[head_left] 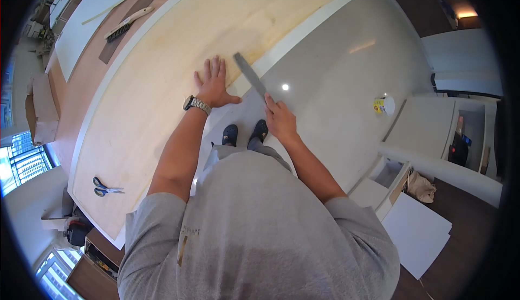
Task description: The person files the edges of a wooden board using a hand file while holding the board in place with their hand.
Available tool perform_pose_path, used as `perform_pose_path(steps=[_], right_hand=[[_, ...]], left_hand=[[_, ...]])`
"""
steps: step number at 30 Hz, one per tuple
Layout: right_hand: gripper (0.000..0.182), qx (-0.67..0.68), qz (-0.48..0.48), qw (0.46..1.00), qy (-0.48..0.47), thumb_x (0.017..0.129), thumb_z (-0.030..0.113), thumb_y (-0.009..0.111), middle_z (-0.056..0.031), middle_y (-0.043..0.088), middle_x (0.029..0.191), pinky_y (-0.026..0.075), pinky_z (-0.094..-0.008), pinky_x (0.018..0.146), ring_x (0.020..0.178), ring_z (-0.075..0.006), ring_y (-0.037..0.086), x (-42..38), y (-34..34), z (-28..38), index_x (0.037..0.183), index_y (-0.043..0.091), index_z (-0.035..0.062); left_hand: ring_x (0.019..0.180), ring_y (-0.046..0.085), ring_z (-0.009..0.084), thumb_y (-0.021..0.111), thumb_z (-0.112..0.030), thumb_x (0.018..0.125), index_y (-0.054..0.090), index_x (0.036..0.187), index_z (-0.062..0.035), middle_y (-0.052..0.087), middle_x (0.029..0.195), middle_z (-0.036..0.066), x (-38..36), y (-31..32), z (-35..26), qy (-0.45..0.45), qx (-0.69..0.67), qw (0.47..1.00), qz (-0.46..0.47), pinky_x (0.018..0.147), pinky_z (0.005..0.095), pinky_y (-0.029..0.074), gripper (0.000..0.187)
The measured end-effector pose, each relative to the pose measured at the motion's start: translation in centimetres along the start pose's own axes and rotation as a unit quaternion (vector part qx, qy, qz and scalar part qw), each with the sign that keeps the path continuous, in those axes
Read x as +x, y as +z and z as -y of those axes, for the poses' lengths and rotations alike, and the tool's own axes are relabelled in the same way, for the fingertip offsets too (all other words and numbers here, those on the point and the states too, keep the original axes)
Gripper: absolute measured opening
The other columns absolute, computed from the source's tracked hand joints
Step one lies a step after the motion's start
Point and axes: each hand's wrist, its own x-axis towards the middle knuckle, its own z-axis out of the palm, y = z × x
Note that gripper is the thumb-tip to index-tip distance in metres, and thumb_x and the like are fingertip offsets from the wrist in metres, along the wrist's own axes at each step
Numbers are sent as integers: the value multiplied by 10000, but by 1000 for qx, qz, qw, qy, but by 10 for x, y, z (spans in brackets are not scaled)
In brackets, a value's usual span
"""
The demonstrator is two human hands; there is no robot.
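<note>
A large pale wooden panel [179, 56] with a white border runs diagonally across the view. My left hand [215, 89], a watch on its wrist, lies with fingers spread on the panel close to its near edge. In my right hand [280, 120] is a flat grey file [249, 73], its handle end wrapped in my fingers. The file points up and to the left, its far end overlapping the panel's white edge in this view, just right of my left hand.
Scissors [107, 190] lie at the panel's lower left. A wire brush [128, 24] rests beyond its far edge, near a brown strip [142, 7]. On the right, a yellow-and-white tub [383, 105] stands on the grey floor, near an open drawer [388, 173] and white sheets [414, 234].
</note>
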Motion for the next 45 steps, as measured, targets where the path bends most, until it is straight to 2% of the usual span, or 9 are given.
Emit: perform_pose_path(steps=[4,10,17,24,28,31,37,43,45], right_hand=[[424,36,-27,999,10,991,329,601,-133,605,886,549,-484,708,797,-376,666,46,4,3,1412,570,358],[414,-4,10,1000,-5,1005,313,585,-130,595,851,526,-472,683,768,-358,643,-4,-4,-7,1418,582,275],[406,25,-54,998,13,1004,331,585,-123,600,863,532,-462,700,792,-346,648,64,-3,-3,1407,594,278],[390,22,-2,1000,10,999,313,605,-112,599,854,531,-448,696,778,-328,642,-8,-6,-15,1388,611,279],[406,19,-37,999,1,993,288,623,-108,594,852,532,-440,697,774,-312,639,27,5,-5,1399,602,295],[413,30,-47,998,4,1001,318,593,-117,600,890,552,-461,701,772,-357,652,50,3,-1,1414,582,318],[389,5,-13,1000,-7,1002,317,594,-139,606,880,540,-481,685,760,-381,646,2,-2,-5,1391,595,309],[417,-16,-16,1000,7,995,317,602,-142,604,894,542,-488,680,764,-383,654,49,-4,4,1411,580,316],[406,-17,3,1000,-9,997,310,597,-146,602,884,536,-493,667,762,-390,651,12,0,1,1403,583,311]], left_hand=[[1563,-92,385,858,-655,561,-5,1625,-55,-49,1703,179,-1,-3,-2,-2,1,1000,4,1171,693,-12,1496],[1562,-101,382,856,-650,572,-18,1624,-57,-57,1703,176,1,-2,0,-1,2,1000,4,1173,687,-23,1491],[1566,-74,377,858,-662,559,33,1625,-53,-21,1707,162,0,2,0,2,1,1000,-10,1171,703,-12,1480],[1560,-107,390,847,-663,569,-25,1622,-52,-64,1701,184,1,0,2,3,-1,1000,9,1170,691,-26,1498],[1559,-107,395,849,-662,563,-21,1623,-52,-63,1701,183,-1,3,-1,-1,3,1000,13,1168,694,-24,1500],[1559,-106,397,851,-661,561,-21,1624,-56,-63,1702,182,2,-4,0,2,3,1000,7,1167,696,-22,1502],[1560,-101,395,861,-658,550,-23,1625,-59,-61,1701,183,0,0,1,-3,-2,1000,8,1167,697,-18,1515],[1562,-86,391,861,-669,548,6,1624,-47,-44,1704,175,2,-3,-1,4,3,1000,2,1162,713,-6,1509],[1559,-100,398,865,-663,547,-9,1622,-40,-52,1699,194,3,1,2,5,-2,1000,7,1160,710,-11,1519]])
